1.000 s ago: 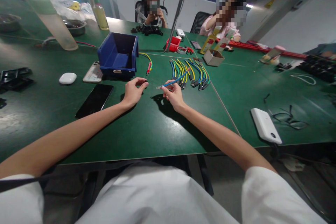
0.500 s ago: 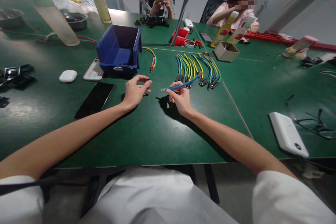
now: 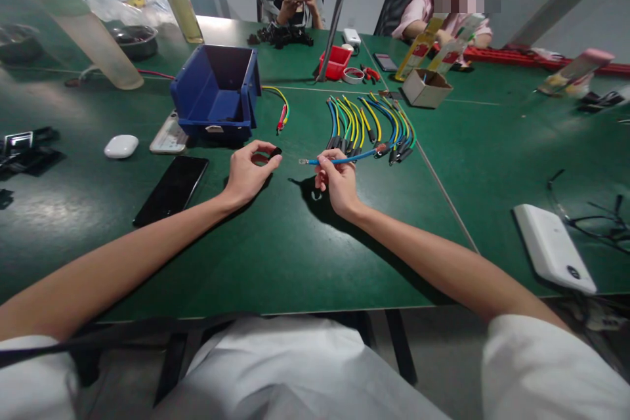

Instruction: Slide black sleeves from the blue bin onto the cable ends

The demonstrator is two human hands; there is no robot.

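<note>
Between the thumb and fingertips of my left hand (image 3: 250, 170) is a small black sleeve (image 3: 275, 153). My right hand (image 3: 338, 182) pinches a blue wire (image 3: 363, 155) near its end, where a metal lug (image 3: 303, 161) points toward my left hand. The sleeve and the lug are apart. Copper-coloured strands show at the wire's far right end. Just beyond my right hand, several yellow, green and blue wires (image 3: 350, 121) with black sleeves lie in a row. A blue bin (image 3: 214, 125) stands behind my left hand, and yellow-green and red wires (image 3: 285, 108) lie beside it.
On the green table (image 3: 275, 262), a black phone (image 3: 172, 190) and white case (image 3: 121, 146) lie left. A white power bank (image 3: 554, 248) and glasses (image 3: 598, 225) are at right. Farther back are a red box (image 3: 335, 64), a cardboard box (image 3: 427, 89), bottles and two seated people.
The black sleeve shows more clearly in my left hand. The blue wire is more level, its lug slightly farther left and higher. The camera view has shifted a little.
</note>
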